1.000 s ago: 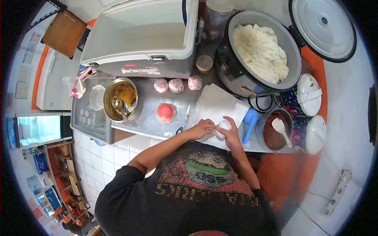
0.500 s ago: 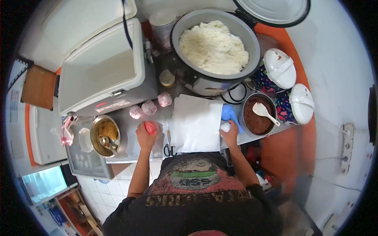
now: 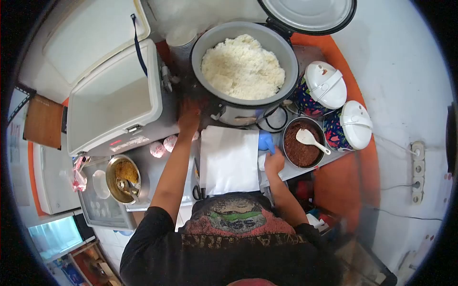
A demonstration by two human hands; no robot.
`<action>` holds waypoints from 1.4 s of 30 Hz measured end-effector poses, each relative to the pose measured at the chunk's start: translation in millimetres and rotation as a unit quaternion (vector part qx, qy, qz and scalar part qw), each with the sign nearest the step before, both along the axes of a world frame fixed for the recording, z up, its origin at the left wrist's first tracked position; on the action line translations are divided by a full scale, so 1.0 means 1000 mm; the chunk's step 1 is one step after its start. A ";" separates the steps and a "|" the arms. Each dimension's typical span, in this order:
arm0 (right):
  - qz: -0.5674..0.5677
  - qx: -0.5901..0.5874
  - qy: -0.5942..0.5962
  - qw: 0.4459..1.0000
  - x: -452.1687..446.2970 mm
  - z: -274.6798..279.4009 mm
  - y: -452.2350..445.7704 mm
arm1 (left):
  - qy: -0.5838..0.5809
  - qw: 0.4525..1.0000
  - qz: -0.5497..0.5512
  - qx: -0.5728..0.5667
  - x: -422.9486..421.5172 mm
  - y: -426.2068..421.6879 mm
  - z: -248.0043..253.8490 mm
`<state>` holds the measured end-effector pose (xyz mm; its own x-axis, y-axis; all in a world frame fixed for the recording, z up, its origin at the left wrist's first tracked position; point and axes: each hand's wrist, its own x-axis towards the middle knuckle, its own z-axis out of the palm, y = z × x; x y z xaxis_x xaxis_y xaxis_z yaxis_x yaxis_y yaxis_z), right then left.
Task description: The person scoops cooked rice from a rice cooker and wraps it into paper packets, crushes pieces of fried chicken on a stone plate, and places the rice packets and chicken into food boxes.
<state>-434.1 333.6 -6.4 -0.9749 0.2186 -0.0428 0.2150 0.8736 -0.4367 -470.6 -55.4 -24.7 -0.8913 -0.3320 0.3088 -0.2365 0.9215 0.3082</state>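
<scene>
My left hand (image 3: 189,117) reaches between the grey cool box and the rice cooker. Its fingers are dim and smeared, so what they hold, if anything, does not show. Beneath that forearm are wrapped pink-and-white balls (image 3: 163,146), one partly covered. My right hand (image 3: 275,162) is closed at the right edge of a stack of white paper sheets (image 3: 229,159), on a small white thing (image 3: 262,162) of unclear kind. Just above its fingers is a blue object (image 3: 265,140), perhaps a glove. Scissors (image 3: 198,191) lie left of the paper.
A large open rice cooker (image 3: 292,66) full of white rice stands behind the paper. To its left is the open cool box (image 3: 155,107). A pot (image 3: 320,157) of brown filling holds a white paddle (image 3: 310,139). A metal bowl (image 3: 112,190) sits left; two lidded pots (image 3: 334,136) stand right.
My left hand has moved away from the front of the counter, up between cool box and cooker; the red ball it held is out of sight. My right hand has shifted slightly. The view has tilted.
</scene>
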 end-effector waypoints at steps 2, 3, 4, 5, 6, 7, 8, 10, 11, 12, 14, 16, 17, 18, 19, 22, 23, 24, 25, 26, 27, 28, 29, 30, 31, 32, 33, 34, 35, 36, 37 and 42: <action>-0.032 -0.006 -0.065 0.997 -0.007 0.005 -0.002 | -0.015 0.997 -0.014 0.077 -0.006 0.003 0.008; -0.035 -0.006 -0.062 0.997 -0.006 0.004 -0.002 | -0.038 0.993 0.025 0.107 0.001 0.016 0.041; -0.021 -0.018 -0.008 1.000 -0.004 0.004 -0.003 | -0.061 0.987 0.065 0.136 0.009 0.025 0.064; -0.007 -0.030 0.046 0.998 -0.004 0.005 -0.005 | -0.058 0.987 0.064 0.136 0.015 0.028 0.067; -0.008 -0.031 0.049 0.998 -0.003 0.006 -0.005 | -0.014 0.996 0.036 0.082 0.022 0.030 0.068; 0.008 -0.079 0.089 0.993 -0.002 0.007 -0.004 | 0.031 0.999 0.007 0.028 0.029 0.031 0.069; 0.023 -0.125 0.128 0.984 0.002 0.011 -0.003 | 0.032 0.999 0.006 0.029 0.036 0.034 0.069; 0.049 -0.129 0.154 0.978 0.012 0.032 -0.002 | 0.077 0.993 -0.003 0.089 0.046 0.038 0.068; 0.076 -0.132 0.175 0.973 0.014 0.043 -0.001 | 0.079 0.993 -0.004 0.092 0.053 0.043 0.073; 0.076 -0.128 0.176 0.973 0.012 0.051 0.000 | 0.097 0.987 -0.009 0.130 0.062 0.050 0.082; 0.023 -0.365 0.195 0.910 0.007 0.067 0.003 | 0.118 0.978 -0.014 0.172 0.072 0.061 0.098; 0.005 -0.492 0.145 0.859 -0.024 0.131 -0.003 | 0.124 0.968 -0.007 0.217 0.075 0.068 0.111; 0.052 -0.465 0.182 0.865 -0.048 0.168 -0.013 | 0.125 0.968 -0.009 0.219 0.074 0.070 0.118; 0.097 -0.438 0.220 0.866 -0.073 0.206 -0.024 | 0.156 0.958 -0.002 0.239 0.072 0.072 0.124; 0.121 -0.454 0.203 0.859 -0.092 0.240 -0.035 | 0.187 0.948 0.005 0.258 0.069 0.075 0.130; 0.243 -0.290 0.206 0.902 -0.155 0.302 -0.068 | 0.295 0.920 -0.014 0.259 0.047 0.080 0.147; 0.310 -0.188 0.270 0.892 -0.190 0.296 -0.076 | 0.300 0.919 -0.017 0.256 0.040 0.080 0.156; 0.370 -0.082 0.329 0.865 -0.226 0.281 -0.082 | 0.286 0.926 -0.005 0.245 0.033 0.079 0.167; 0.318 -0.046 0.284 0.903 -0.250 0.275 -0.097 | 0.270 0.934 0.007 0.234 0.028 0.080 0.177; 0.264 -0.010 0.235 0.935 -0.268 0.268 -0.112 | 0.246 0.928 0.010 0.280 0.023 0.083 0.188; 0.281 0.028 0.167 0.945 -0.284 0.258 -0.123 | 0.250 0.927 0.009 0.278 0.020 0.081 0.183; 0.297 0.067 0.097 0.948 -0.294 0.249 -0.133 | 0.256 0.928 -0.012 0.270 0.015 0.079 0.171; 0.297 0.068 0.100 0.947 -0.289 0.240 -0.146 | 0.262 0.928 -0.033 0.262 0.011 0.076 0.165; 0.302 0.093 0.110 0.942 -0.278 0.232 -0.162 | 0.266 0.927 -0.034 0.261 0.010 0.075 0.165; 0.308 0.119 0.121 0.936 -0.269 0.229 -0.173 | 0.253 0.932 -0.028 0.260 0.010 0.074 0.164; 0.311 0.122 0.122 0.935 -0.260 0.231 -0.178 | 0.236 0.936 -0.020 0.262 0.010 0.075 0.163; 0.351 0.139 0.089 0.922 -0.244 0.233 -0.179 | 0.232 0.936 -0.016 0.265 0.012 0.076 0.160; 0.387 0.155 0.055 0.907 -0.227 0.234 -0.178 | 0.242 0.933 -0.028 0.266 0.012 0.075 0.158; 0.387 0.156 0.054 0.907 -0.209 0.234 -0.177 | 0.257 0.928 -0.040 0.266 0.009 0.075 0.158; 0.411 0.164 0.051 0.895 -0.191 0.234 -0.177 | 0.258 0.928 -0.040 0.266 0.009 0.075 0.159; 0.434 0.171 0.047 0.883 -0.182 0.238 -0.177 | 0.254 0.929 -0.039 0.267 0.010 0.075 0.160; 0.412 0.160 0.107 0.891 -0.234 0.279 -0.169 | 0.245 0.931 -0.042 0.268 0.016 0.074 0.165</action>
